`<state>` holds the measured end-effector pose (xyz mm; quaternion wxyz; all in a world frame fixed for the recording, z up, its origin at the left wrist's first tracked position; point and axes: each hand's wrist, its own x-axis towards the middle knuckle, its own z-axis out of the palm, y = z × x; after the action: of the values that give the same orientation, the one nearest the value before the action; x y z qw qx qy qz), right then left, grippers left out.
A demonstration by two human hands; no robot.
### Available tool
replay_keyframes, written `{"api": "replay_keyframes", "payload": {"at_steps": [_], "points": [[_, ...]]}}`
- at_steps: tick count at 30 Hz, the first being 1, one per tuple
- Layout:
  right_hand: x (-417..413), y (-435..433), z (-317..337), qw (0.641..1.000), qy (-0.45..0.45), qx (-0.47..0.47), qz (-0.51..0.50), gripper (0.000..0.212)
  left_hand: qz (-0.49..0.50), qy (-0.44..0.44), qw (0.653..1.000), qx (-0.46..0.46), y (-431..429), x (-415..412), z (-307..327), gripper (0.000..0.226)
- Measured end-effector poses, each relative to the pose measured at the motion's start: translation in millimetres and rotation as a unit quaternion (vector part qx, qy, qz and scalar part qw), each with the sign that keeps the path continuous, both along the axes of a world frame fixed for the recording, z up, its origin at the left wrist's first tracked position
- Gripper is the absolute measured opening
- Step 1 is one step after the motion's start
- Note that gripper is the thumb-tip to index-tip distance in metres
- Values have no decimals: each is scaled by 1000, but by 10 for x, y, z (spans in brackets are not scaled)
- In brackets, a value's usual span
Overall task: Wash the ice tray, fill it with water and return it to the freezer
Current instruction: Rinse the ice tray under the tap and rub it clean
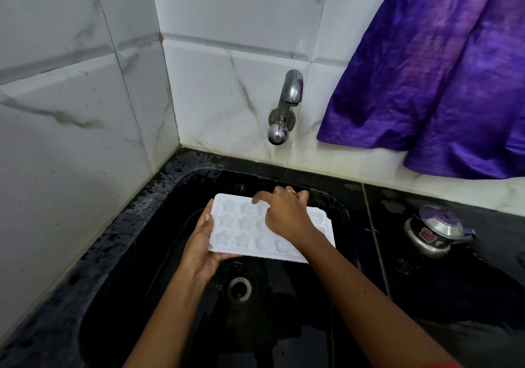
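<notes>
A white ice tray [241,230] with star-shaped and round cups is held level over the black sink [136,242]. My left hand [202,242] grips its left end, thumb on the top rim and fingers underneath. My right hand [284,211] lies across the tray's top, fingers bent down onto the cups near the far edge, a ring on one finger. It covers the tray's middle. The steel tap [285,106] juts from the tiled wall above the sink, and no water stream shows.
The sink's drain [239,288] sits below the tray. A steel pressure cooker lid [439,230] rests on the wet black counter to the right. A purple cloth [443,69] hangs at the upper right. Marble-look tiled walls close in the left and back.
</notes>
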<state>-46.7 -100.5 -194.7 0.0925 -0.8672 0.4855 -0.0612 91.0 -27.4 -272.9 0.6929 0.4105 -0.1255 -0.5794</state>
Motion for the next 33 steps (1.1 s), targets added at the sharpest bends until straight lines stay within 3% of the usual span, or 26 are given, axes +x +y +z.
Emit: {"api": "replay_keyframes", "payload": {"at_steps": [5, 11, 18, 26, 33], "points": [[126, 17, -66, 997, 60, 25, 29, 52, 17, 28, 999, -11, 4, -33, 14, 37], [178, 39, -129, 997, 60, 50, 29, 57, 24, 22, 999, -9, 26, -19, 64, 38], [170, 54, -129, 997, 78, -6, 28, 50, 10, 13, 1000, -3, 35, -13, 10, 39], [179, 61, -113, 997, 67, 23, 29, 52, 19, 25, 999, -16, 25, -15, 7, 36], [279, 78, -1, 998, 35, -12, 56, 54, 29, 69, 996, -49, 15, -52, 11, 37]]}}
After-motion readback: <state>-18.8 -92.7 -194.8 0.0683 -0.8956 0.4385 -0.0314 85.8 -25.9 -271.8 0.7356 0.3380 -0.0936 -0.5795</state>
